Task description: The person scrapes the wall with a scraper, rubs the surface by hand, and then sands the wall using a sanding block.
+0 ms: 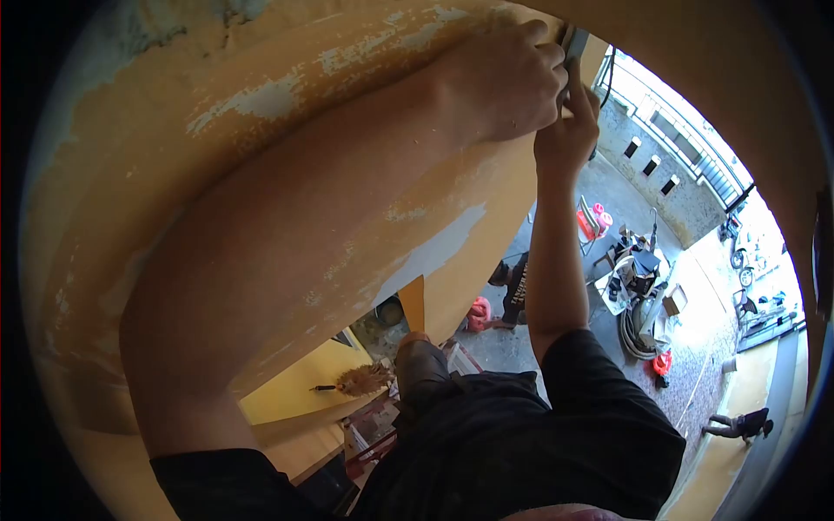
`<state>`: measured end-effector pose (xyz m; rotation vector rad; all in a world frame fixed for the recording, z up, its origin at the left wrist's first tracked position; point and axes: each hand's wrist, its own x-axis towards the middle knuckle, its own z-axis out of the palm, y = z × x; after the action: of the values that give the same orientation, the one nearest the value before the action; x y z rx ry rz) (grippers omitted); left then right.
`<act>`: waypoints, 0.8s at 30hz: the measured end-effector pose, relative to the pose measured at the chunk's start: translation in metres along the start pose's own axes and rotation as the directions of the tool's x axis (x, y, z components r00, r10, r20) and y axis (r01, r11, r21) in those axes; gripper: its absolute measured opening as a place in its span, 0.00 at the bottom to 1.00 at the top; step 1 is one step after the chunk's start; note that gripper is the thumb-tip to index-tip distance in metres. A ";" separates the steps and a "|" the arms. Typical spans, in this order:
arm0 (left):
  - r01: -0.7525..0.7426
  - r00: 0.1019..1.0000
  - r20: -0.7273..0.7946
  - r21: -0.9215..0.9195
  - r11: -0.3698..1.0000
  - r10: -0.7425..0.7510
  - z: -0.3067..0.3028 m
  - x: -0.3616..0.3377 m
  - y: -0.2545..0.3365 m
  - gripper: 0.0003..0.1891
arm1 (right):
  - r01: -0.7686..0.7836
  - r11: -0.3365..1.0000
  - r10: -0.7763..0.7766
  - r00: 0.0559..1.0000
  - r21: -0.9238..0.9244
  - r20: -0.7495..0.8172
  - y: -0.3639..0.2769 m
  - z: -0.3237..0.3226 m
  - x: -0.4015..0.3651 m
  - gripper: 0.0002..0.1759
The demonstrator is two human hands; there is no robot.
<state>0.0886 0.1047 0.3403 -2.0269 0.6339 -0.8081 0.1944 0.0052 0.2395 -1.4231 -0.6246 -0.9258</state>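
Both my hands are raised together at the top, beside the peeling orange wall (417,200). My left hand (517,82) is closed, its fingers curled toward a narrow grey piece (577,45) near the wall's edge. My right hand (569,135) presses against the same spot from below, one finger stretched up along the grey piece and the others bent. What the piece is, I cannot make out, as the fingers cover most of it. A black cable (610,82) hangs just right of my right hand.
Below, a person in a dark shirt (519,291) is near a pink-red bundle (478,314). A brown duster (365,379) lies on a yellow surface (287,391). Piled tools (638,269) and a coiled hose (634,334) cover the ground at right. Another person (743,424) bends far right.
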 end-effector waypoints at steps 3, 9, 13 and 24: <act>0.005 0.998 -0.064 -0.004 1.000 -0.006 -0.002 0.003 -0.002 0.09 | 0.074 0.987 -0.071 0.997 -0.143 0.020 0.015 -0.003 -0.024 0.23; 0.138 0.990 0.005 -0.063 0.988 -0.138 -0.002 0.001 0.003 0.08 | -0.044 0.991 0.045 0.999 -0.128 0.005 0.015 -0.004 -0.006 0.22; 0.171 0.985 0.054 -0.101 0.980 -0.166 0.005 0.004 0.005 0.08 | -0.058 0.998 0.058 0.998 -0.031 -0.005 0.011 0.000 -0.009 0.24; -0.018 0.995 0.095 0.034 0.999 0.015 -0.006 0.001 -0.001 0.09 | 0.119 0.984 -0.127 0.990 -0.132 -0.054 0.016 0.008 -0.030 0.22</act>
<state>0.0855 0.1015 0.3440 -2.0128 0.5783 -0.7042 0.1930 0.0164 0.2066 -1.4765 -0.6214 -1.1211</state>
